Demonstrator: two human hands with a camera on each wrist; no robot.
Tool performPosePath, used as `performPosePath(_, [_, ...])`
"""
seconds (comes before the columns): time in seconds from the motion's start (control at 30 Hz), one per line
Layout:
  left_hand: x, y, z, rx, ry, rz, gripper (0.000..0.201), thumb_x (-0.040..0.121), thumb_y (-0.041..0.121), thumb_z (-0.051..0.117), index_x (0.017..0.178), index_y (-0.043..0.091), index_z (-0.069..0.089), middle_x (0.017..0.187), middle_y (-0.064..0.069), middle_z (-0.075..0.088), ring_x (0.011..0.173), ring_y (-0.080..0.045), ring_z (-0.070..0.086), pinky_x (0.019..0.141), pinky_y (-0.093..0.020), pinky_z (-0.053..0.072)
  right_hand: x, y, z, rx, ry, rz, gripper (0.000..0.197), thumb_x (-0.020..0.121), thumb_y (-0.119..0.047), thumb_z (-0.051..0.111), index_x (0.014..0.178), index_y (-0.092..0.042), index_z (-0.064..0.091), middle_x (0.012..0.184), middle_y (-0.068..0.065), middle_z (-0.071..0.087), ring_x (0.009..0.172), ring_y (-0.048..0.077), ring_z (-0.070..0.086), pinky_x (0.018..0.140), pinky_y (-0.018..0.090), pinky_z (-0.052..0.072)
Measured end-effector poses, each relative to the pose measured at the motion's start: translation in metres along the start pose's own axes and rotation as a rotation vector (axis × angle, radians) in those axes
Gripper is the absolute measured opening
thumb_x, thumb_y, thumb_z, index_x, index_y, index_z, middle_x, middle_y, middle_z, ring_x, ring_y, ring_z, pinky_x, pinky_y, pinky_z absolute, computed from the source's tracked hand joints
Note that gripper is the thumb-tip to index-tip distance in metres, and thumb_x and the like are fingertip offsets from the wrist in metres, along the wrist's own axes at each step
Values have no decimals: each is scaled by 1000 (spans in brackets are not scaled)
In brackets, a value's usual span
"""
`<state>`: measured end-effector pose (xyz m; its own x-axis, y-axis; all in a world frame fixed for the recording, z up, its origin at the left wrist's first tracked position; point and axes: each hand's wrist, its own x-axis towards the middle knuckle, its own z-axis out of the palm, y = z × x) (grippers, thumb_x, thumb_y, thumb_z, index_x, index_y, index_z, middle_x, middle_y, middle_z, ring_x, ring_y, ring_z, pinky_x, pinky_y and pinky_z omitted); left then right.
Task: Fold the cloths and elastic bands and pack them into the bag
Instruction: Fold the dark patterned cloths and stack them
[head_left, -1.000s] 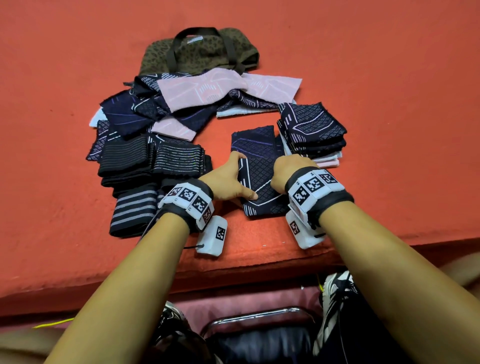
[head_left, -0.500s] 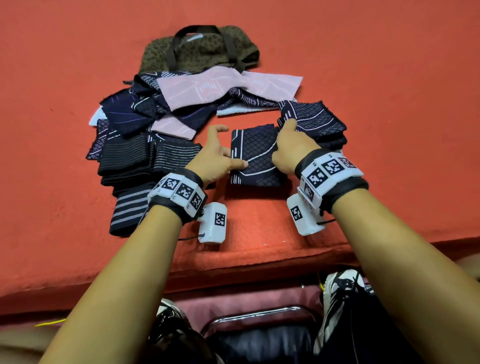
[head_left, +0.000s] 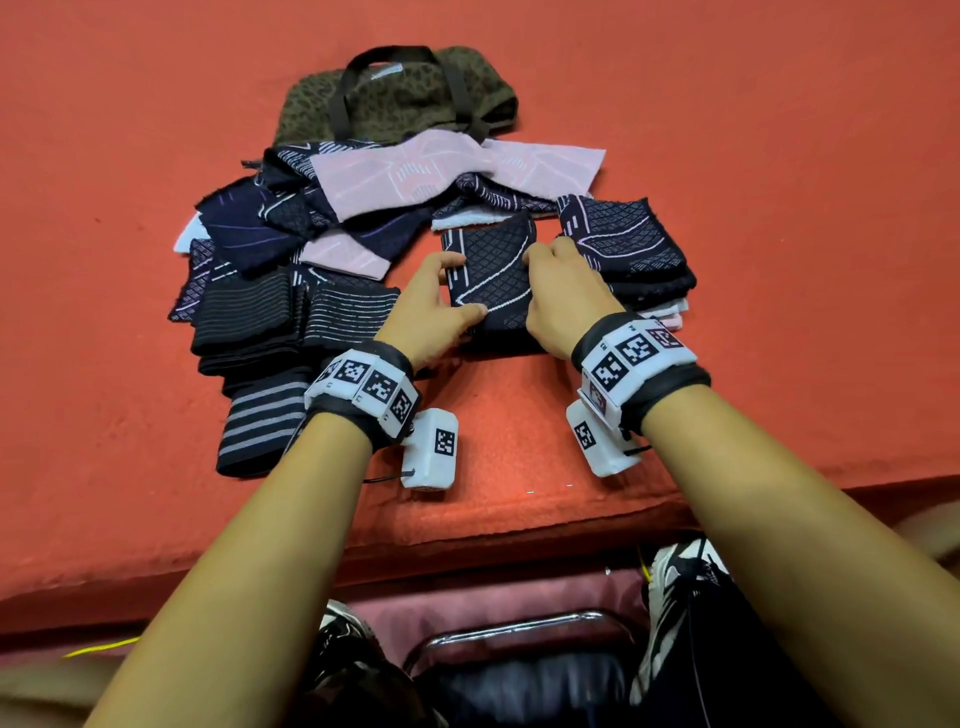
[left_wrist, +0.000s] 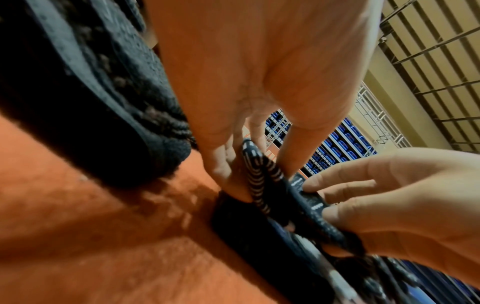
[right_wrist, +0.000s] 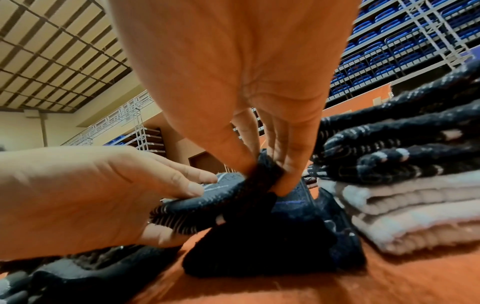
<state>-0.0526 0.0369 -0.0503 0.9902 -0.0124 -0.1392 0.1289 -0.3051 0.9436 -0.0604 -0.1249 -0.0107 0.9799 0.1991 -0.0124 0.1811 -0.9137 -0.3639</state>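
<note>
The folded navy cloth (head_left: 493, 280) lies on the red bench (head_left: 779, 364), and both hands pinch it: left hand (head_left: 431, 306) on its left edge, right hand (head_left: 563, 296) on its right. If either pinch slackens, the fold could spring open. Just right of the cloth sits the folded stack (head_left: 628, 249), which a careless lift might topple. Beyond lies the bag (head_left: 400, 98).

We see even, bright overhead light, soft shadows beneath the stacks, sharp head view, and motion-blurred, edge-warped wrist views.
</note>
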Motion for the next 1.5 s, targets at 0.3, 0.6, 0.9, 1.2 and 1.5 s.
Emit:
performPosePath(0.3, [4,-9,6,123,1,-21,61,87,6,70,141,17,44,117,0,58,74,-13,66,54,-24,51,-5,5,5,-83,-62,89,34,86,-3,56,118,3,48,130,19,39,103,44,58,83,46,46])
performPosePath(0.6, [9,-6,7,236,-14,7,69,84,16,72,147,14,42,123,-6,62,98,-25,70,94,-48,54,-7,4,13,-169,-27,-51,33,87,-13,53,118,-5,58,130,13,46,118,35,46,87,43,46])
performPosePath(0.9, [9,-1,2,459,-67,47,57,90,17,67,144,15,48,110,-6,58,102,-24,60,101,-38,48,0,8,-2,-217,207,-116,43,79,-12,58,121,-8,58,139,14,43,129,33,36,103,42,34])
performPosePath(1.2, [7,-2,7,537,-135,42,59,80,43,60,135,23,53,127,-5,58,114,-25,60,104,-42,47,0,17,15,-297,66,112,54,81,-17,62,129,1,50,153,19,27,137,37,30,111,46,27])
performPosePath(1.5, [7,4,9,550,-115,1,57,91,28,63,144,15,46,133,-13,48,121,-25,51,111,-31,36,2,17,-4,-296,146,127,28,84,-11,58,110,-2,63,130,17,45,118,38,43,98,45,37])
